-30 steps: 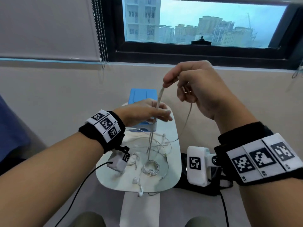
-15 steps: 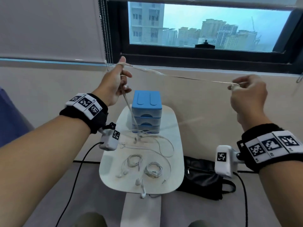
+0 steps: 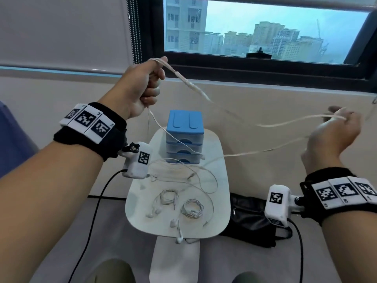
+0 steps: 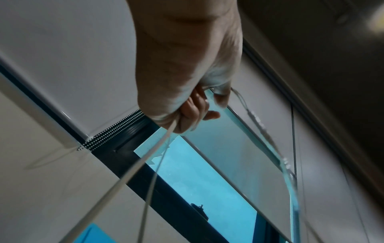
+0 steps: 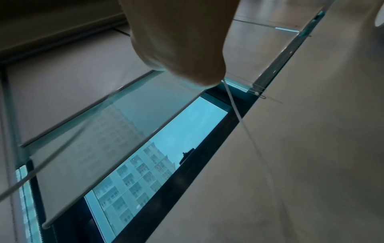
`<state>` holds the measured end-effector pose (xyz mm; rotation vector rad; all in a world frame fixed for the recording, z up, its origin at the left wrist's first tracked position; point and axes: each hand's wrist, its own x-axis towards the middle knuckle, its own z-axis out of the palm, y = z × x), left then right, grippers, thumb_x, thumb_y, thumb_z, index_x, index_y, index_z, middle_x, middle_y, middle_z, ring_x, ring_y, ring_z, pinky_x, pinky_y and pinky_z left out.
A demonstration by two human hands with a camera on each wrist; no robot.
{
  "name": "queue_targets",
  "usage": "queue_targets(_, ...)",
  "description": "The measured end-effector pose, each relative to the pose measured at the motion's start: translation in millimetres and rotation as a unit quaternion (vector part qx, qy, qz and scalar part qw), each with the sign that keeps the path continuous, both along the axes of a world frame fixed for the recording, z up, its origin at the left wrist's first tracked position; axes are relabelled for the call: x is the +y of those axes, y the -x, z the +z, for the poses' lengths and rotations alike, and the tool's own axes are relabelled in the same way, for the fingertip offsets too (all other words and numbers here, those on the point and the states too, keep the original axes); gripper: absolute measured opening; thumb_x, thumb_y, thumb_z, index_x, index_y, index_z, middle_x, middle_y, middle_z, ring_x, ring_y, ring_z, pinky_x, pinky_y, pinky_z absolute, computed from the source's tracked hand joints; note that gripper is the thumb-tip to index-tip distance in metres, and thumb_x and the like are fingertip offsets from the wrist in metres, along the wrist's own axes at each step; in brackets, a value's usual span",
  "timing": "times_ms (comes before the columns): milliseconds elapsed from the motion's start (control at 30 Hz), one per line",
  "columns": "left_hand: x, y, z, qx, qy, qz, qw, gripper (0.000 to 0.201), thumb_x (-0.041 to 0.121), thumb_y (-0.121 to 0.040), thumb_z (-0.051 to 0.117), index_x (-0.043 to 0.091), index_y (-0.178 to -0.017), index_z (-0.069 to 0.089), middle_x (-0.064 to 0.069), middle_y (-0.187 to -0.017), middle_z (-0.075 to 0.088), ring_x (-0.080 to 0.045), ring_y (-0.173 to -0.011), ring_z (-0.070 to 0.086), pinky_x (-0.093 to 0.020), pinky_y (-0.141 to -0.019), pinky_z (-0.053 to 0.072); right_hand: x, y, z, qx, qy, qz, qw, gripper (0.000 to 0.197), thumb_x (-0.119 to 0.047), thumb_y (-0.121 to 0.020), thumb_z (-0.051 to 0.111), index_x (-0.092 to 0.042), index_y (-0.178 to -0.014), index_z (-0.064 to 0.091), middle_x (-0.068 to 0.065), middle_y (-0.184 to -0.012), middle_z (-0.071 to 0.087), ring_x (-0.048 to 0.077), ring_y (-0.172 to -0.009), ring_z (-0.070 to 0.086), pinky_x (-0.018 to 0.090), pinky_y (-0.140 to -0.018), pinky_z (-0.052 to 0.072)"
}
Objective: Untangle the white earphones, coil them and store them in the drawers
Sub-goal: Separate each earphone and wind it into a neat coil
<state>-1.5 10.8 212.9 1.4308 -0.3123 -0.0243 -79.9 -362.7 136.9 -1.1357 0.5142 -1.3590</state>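
Half a second back the cord was pulled nearly straight between the hands, and now it sags in a loose curve, with the right hand (image 3: 331, 131) dropped lower and further out to the side. The left hand (image 3: 140, 88) is up about where it was, fist curled round the white earphone cable (image 3: 191, 85), which comes out over the thumb and also trails down from the bottom of the fist. The right hand's fingers are blurry, but the cable loops over them and they look curled on it.

Room-wise: a small white table (image 3: 220, 217) with rounded corners, smooth and glossy, on a pale pedestal. At its far end sits a little blue-topped drawer unit (image 3: 184, 127), three translucent drawers, all pushed in. The held cable's loose end drapes down past the front of the drawers. More white earphones lie on the tabletop: one neat coil (image 3: 191, 208), a looser coil (image 3: 167, 198) beside it, and long slack loops nearer the drawers. One earbud (image 3: 179, 238) hangs just over the near edge.

Beige wall behind, a dark-framed window (image 3: 265, 31) showing tower blocks, and a roller blind with a bead chain on the left. A black bag (image 3: 251, 219) sits on the floor right of the table. Both hands are well above the tabletop.
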Motion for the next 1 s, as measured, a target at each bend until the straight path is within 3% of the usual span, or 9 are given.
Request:
queue_targets(133, -2.7, 5.8, 6.5, -0.014, 0.011, 0.036, 0.999, 0.042, 0.045, -0.095, 0.065, 0.023, -0.062, 0.05, 0.009, -0.053, 0.025, -0.008, -0.044, 0.016, -0.022, -0.039, 0.014, -10.9, -2.6, 22.8, -0.025, 0.12, -0.114, 0.986, 0.03, -0.037, -0.1, 0.037, -0.024, -0.089, 0.063, 0.003, -0.097, 0.065, 0.012, -0.093, 0.061, 0.035, -0.094, 0.05)
queue_targets(233, 2.6, 7.9, 10.1, -0.027, 0.006, 0.059, 0.998, 0.04, 0.04, -0.093, 0.069, 0.024, -0.061, 0.053, 0.01, -0.052, 0.027, -0.008, -0.044, 0.017, -0.023, -0.039, 0.016, 1.2, 3.4, 32.9, 0.019, 0.199, -0.132, 0.971, 0.027, -0.038, -0.1, 0.038, -0.041, -0.082, 0.059, -0.002, -0.099, 0.061, 0.023, -0.109, 0.058, 0.042, -0.095, 0.045)
queue_targets(300, 3.9, 12.6, 11.9, -0.027, -0.02, 0.031, 0.999, 0.041, 0.034, -0.094, 0.069, 0.024, -0.057, 0.055, 0.01, -0.053, 0.026, -0.008, -0.045, 0.017, -0.022, -0.04, 0.015, 15.0, 9.8, 31.6, 0.114, 0.231, -0.094, 0.962, 0.026, -0.031, -0.097, 0.038, -0.033, -0.088, 0.063, -0.005, -0.108, 0.057, 0.025, -0.123, 0.047, 0.039, -0.099, 0.032)
queue_targets(400, 1.1, 26.8, 11.6, -0.022, -0.103, -0.036, 0.994, 0.05, 0.029, -0.096, 0.065, 0.023, -0.048, 0.054, 0.008, -0.056, 0.025, -0.009, -0.048, 0.016, -0.025, -0.045, 0.01, 21.4, 15.3, 9.9, 0.325, 0.223, 0.011, 0.919, 0.029, -0.027, -0.096, 0.047, -0.021, -0.112, 0.07, 0.009, -0.129, 0.057, 0.033, -0.14, 0.031, 0.057, -0.114, 0.014)
queue_targets(533, -6.9, 46.2, 5.8, -0.028, -0.182, -0.074, 0.98, 0.047, 0.026, -0.098, 0.063, 0.023, -0.051, 0.056, 0.006, -0.056, 0.028, -0.009, -0.046, 0.018, -0.02, -0.043, 0.014, 27.4, 21.0, -42.1, 0.626, 0.254, 0.148, 0.723, 0.024, -0.04, -0.088, 0.067, -0.034, -0.111, 0.071, 0.014, -0.13, 0.055, 0.036, -0.148, 0.024, 0.058, -0.116, 0.016)
queue_targets(633, -20.8, 58.4, -1.7, -0.062, -0.218, -0.077, 0.971, 0.028, 0.023, -0.098, 0.064, 0.02, -0.072, 0.055, 0.007, -0.054, 0.033, -0.009, -0.044, 0.021, -0.019, -0.041, 0.018, 32.9, 23.8, -76.4, 0.703, 0.365, 0.335, 0.51, 0.037, -0.038, -0.067, 0.084, -0.041, -0.101, 0.069, 0.001, -0.126, 0.06, 0.031, -0.13, 0.05, 0.05, -0.112, 0.04)
queue_targets(667, -26.2, 61.8, -4.3, -0.069, -0.23, -0.075, 0.968, 0.021, 0.02, -0.098, 0.065, 0.018, -0.078, 0.057, 0.006, -0.054, 0.035, -0.009, -0.043, 0.023, -0.019, -0.041, 0.019, 39.8, 27.8, -78.4, 0.688, 0.375, 0.396, 0.479, 0.048, -0.032, -0.07, 0.086, -0.041, -0.113, 0.066, -0.001, -0.132, 0.058, 0.025, -0.124, 0.054, 0.044, -0.108, 0.045)
queue_targets(833, -47.6, 72.5, -15.3, -0.114, -0.299, -0.044, 0.946, 0.018, 0.001, -0.093, 0.065, 0.014, -0.105, 0.065, 0.001, -0.058, 0.045, -0.012, -0.043, 0.03, -0.024, -0.042, 0.027, 94.6, 53.4, -38.4, 0.368, 0.257, 0.647, 0.616, 0.078, -0.002, -0.065, 0.071, -0.018, -0.139, 0.051, 0.014, -0.13, 0.064, 0.017, -0.126, 0.059, 0.028, -0.097, 0.051)
queue_targets(1000, -50.7, 76.2, -15.9, -0.117, -0.315, -0.033, 0.941, 0.027, 0.0, -0.093, 0.064, 0.02, -0.111, 0.065, -0.001, -0.062, 0.052, -0.009, -0.042, 0.033, -0.025, -0.041, 0.03, 114.1, 56.2, -1.0, 0.282, 0.32, 0.596, 0.681, 0.032, -0.012, -0.085, 0.068, -0.014, -0.117, 0.063, 0.024, -0.091, 0.068, 0.035, -0.098, 0.069, 0.05, -0.095, 0.05)
